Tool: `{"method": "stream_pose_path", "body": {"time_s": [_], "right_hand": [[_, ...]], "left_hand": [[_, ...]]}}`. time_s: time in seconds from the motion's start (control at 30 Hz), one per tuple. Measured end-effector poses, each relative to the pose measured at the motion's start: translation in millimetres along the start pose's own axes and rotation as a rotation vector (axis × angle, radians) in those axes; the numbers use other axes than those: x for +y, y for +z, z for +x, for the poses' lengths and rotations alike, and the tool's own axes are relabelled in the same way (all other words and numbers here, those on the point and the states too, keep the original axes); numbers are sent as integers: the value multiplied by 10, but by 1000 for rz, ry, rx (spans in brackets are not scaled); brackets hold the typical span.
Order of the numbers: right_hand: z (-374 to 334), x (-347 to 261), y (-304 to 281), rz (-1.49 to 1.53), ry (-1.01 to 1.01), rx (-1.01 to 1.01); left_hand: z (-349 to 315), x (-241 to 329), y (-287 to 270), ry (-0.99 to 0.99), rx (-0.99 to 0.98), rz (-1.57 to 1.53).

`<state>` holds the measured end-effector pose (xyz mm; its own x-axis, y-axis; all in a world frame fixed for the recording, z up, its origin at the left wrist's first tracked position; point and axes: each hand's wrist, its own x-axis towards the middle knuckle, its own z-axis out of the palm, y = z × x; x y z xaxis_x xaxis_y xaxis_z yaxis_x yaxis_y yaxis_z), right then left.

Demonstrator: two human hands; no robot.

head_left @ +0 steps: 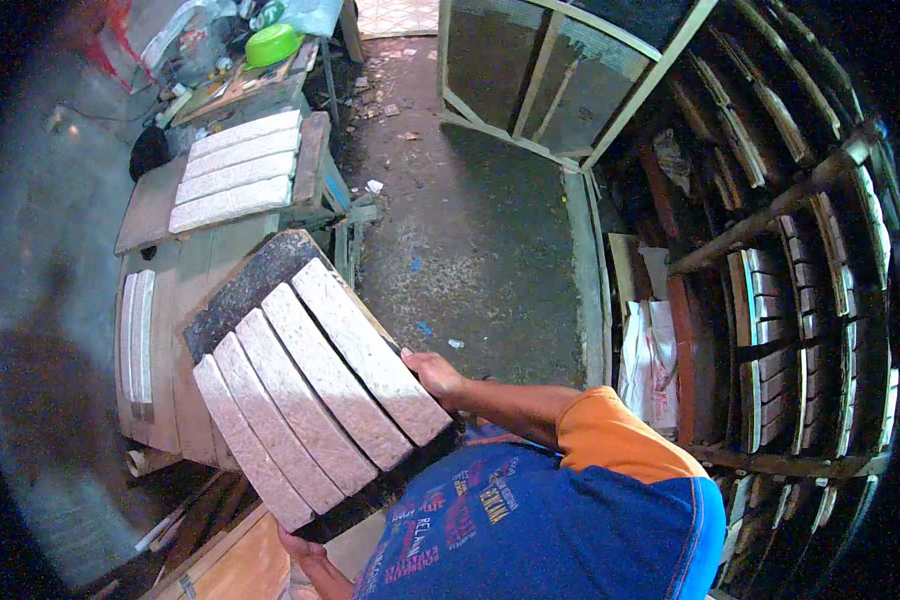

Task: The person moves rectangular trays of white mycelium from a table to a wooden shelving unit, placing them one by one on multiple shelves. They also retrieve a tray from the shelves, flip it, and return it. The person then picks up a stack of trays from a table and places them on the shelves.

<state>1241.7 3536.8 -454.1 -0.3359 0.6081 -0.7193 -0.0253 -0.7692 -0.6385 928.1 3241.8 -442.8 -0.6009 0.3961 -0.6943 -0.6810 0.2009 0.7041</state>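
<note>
Dark tray [245, 285] of four pale slabs [315, 385], left hand [305, 550] and right hand [435, 377] each grasping its edge

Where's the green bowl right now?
In the head view, the green bowl sits at the upper left on a cluttered bench, beyond the board of pale slabs.

Open concrete floor [470, 230] ahead; rack [790, 300] blocks right, worktop [160, 300] with pale slabs [235, 170] blocks left, framed panel [560, 80] beyond.

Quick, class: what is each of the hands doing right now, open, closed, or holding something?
Left hand: closed on the lower edge of the dark tray carrying four pale slabs.
Right hand: closed on the tray's right edge.
</note>
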Motion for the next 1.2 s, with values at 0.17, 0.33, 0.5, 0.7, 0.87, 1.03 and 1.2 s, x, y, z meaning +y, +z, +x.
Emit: {"method": "stream_pose_path", "body": {"time_s": [0.17, 0.33, 0.5, 0.7, 0.87, 1.03, 1.2], "right_hand": [[-111, 43, -263, 80, -133, -12], [-498, -131, -1048, 343, -41, -27], [-984, -401, -1807, 406, -122, 41], [-1264, -672, -2669, 429, -166, 222], [-1412, -842, -3323, 652, -274, 283], [-1310, -1112, -3892, 795, -412, 399], [-1187, -1486, -4404, 905, -506, 505]], "left_hand": [[-301, 64, 312, 127, -181, 59], [-831, -132, 951, 123, -152, 25], [-884, -345, 1598, 94, -391, 108], [-689, -573, 2621, 383, -533, 546], [-639, -756, 3759, 81, -769, 301], [-392, -1012, 5110, -15, -828, 350], [-157, -1254, 6465, -76, -981, 464]]}}
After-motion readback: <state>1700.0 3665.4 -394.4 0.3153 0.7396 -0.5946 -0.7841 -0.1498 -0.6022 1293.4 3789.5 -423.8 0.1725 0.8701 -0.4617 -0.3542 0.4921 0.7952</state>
